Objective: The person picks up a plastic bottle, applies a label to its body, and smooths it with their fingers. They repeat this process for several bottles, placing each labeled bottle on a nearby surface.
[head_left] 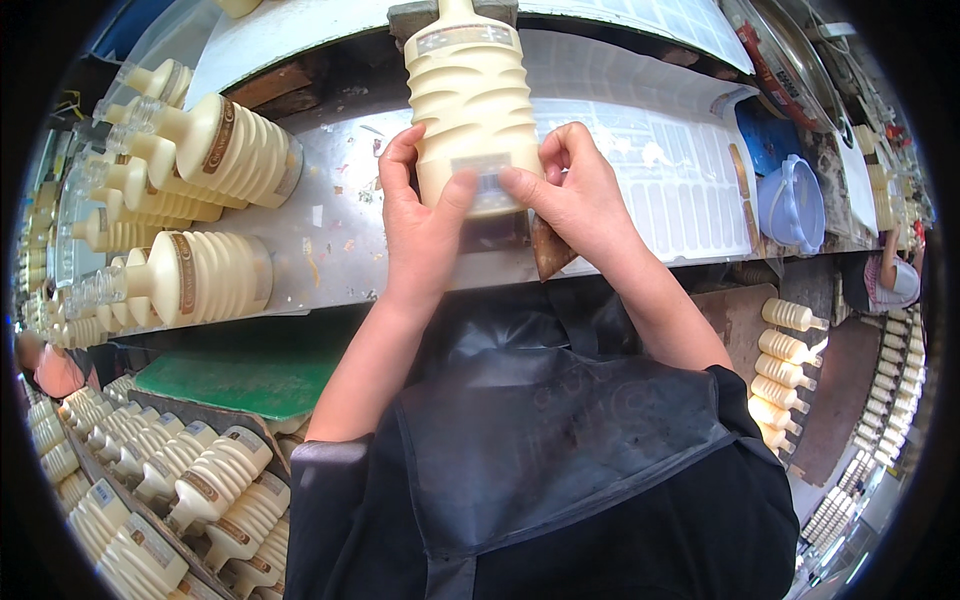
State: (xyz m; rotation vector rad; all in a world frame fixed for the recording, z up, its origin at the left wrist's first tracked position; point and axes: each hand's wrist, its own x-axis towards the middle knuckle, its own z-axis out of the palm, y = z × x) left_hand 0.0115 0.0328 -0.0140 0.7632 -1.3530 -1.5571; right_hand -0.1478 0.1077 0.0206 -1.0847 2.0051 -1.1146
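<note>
At the top centre of the frame, the left hand [420, 225] and right hand [580, 195] both close their fingers around a cream ribbed bottle [470, 100] lying on the metal table [330, 240], thumbs pressing its small label [485, 180].

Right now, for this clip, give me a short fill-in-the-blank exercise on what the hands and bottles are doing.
1. Both hands press a small label onto a cream ribbed ____.
2. The left hand and right hand work over a ____ worktop.
3. The finished bottles to the person's left lie on their ____.

Missing words: bottle; metal; sides.
</note>
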